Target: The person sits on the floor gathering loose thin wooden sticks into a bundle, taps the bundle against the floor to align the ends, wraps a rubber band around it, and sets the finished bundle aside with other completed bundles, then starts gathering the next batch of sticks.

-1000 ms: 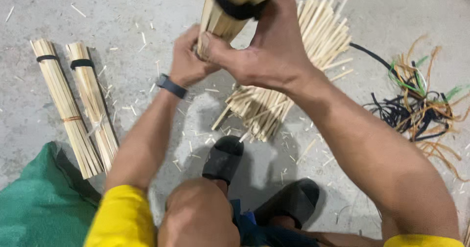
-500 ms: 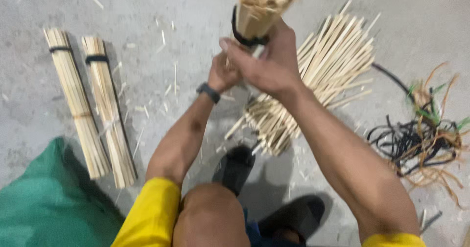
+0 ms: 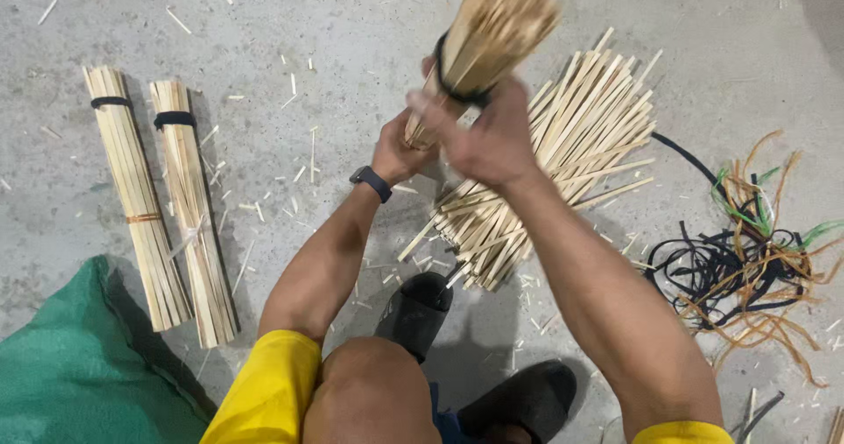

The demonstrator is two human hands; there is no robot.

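Head view: both hands clasp upright stick bundle (image 3: pixel 488 35), right hand (image 3: pixel 488 141) at black band, left hand (image 3: pixel 400 149) lower

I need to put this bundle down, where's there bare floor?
Bare concrete floor lies between the two tied bundles and the loose stick pile, with only splinters. Top right corner is also free. Crowded: the cord tangle at right, green sack lower left.
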